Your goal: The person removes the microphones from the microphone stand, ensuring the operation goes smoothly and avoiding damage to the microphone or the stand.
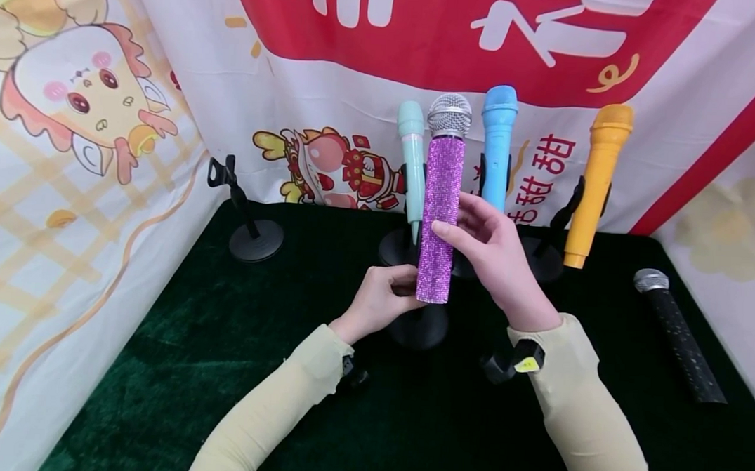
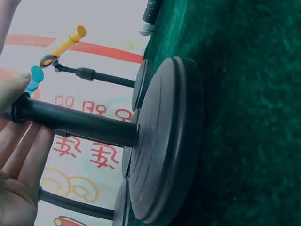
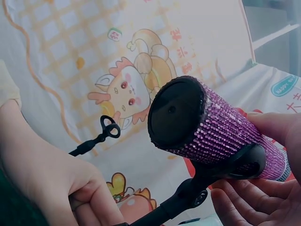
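Purple microphone [image 1: 440,217] sits in the clip [image 3: 247,161] of a stand [image 1: 419,330], at one o'clock from the left hand [image 1: 379,300], which pinches the pole [image 2: 80,121]; the right hand [image 1: 497,251] grips the barrel. Uneven pushing could tip everything.

The left forearm [image 1: 268,413] and right forearm [image 1: 587,413], both sleeved, slanted inward from the bottom edge of the head view. Just below centre frame, the left hand [image 1: 377,302] gripped with bent fingers, while the right hand [image 1: 503,262] angled up to its upper right, thumb set opposite the fingers in a pinching hold.
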The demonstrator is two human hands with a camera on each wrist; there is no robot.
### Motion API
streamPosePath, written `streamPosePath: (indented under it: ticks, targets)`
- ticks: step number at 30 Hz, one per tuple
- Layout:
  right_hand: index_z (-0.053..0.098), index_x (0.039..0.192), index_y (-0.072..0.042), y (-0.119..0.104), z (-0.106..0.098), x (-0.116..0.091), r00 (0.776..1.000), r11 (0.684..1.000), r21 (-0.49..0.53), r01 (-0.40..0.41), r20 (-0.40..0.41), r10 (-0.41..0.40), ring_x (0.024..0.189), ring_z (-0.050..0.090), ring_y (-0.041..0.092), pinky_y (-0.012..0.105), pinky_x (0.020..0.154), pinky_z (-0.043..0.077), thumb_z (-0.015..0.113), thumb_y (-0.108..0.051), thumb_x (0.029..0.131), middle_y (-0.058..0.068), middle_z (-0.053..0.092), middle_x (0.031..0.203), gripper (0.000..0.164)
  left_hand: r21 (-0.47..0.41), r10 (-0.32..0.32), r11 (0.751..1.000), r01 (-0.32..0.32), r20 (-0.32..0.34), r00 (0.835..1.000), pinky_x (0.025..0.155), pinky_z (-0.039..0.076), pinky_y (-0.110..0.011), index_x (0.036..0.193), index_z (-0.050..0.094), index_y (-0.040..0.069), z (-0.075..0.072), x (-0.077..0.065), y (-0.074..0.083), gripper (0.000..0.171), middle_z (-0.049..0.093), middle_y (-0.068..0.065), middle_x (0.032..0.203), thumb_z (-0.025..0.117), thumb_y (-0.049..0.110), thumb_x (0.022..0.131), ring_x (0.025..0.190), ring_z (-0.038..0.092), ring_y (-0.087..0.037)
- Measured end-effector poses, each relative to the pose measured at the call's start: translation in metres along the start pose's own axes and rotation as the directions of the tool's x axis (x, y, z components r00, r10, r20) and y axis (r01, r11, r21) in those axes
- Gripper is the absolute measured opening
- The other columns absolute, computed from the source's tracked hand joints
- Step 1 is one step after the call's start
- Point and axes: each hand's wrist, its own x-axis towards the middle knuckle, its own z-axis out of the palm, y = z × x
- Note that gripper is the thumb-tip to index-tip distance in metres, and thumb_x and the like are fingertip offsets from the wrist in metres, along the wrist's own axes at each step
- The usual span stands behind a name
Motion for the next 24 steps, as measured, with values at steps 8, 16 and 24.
streamPosePath:
  ticks: [8, 16, 24]
  targets:
    - [0.056, 0.143, -0.008, -0.0001, -0.0003, 0.0008, 1.000, 1.000, -0.018, 0.017, -0.006, -0.017, 0.109, 0.065, 0.027, 0.030, 0.092, 0.056, 0.074, -0.023, 0.097, 0.014, 0.065, 0.126, 0.052, -0.052, -0.049, 0.998, 0.047, -0.032, 0.998, 0.079, 0.061, -0.032, 0.114, 0.074, 0.007, -0.0050, -0.0014, 0.0028, 0.027, 0.075, -0.001, 0.107, 0.081, 0.004, 0.087, 0.090, 0.073, -0.014]
    - [0.058, 0.141, -0.006, 0.0010, -0.0002, 0.0019, 0.999, 0.999, 0.008, 0.034, -0.016, -0.034, 0.104, 0.065, 0.028, 0.030, 0.090, 0.057, 0.074, -0.020, 0.096, 0.016, 0.065, 0.121, 0.049, -0.054, -0.067, 0.996, 0.065, -0.034, 0.997, 0.078, 0.061, -0.032, 0.112, 0.074, 0.007, -0.0064, -0.0002, 0.0053, 0.026, 0.075, -0.003, 0.106, 0.082, 0.005, 0.088, 0.089, 0.073, -0.014]
    - [0.053, 0.140, -0.002, 0.0015, 0.0017, 0.0046, 0.997, 0.994, 0.078, 0.082, -0.009, -0.082, 0.108, 0.061, 0.027, 0.030, 0.092, 0.055, 0.068, -0.017, 0.100, 0.018, 0.061, 0.125, 0.045, -0.073, -0.056, 0.996, 0.055, -0.015, 0.998, 0.079, 0.061, -0.032, 0.113, 0.073, 0.008, -0.0061, 0.0016, 0.0061, 0.025, 0.074, -0.001, 0.109, 0.080, 0.007, 0.089, 0.092, 0.073, -0.015]
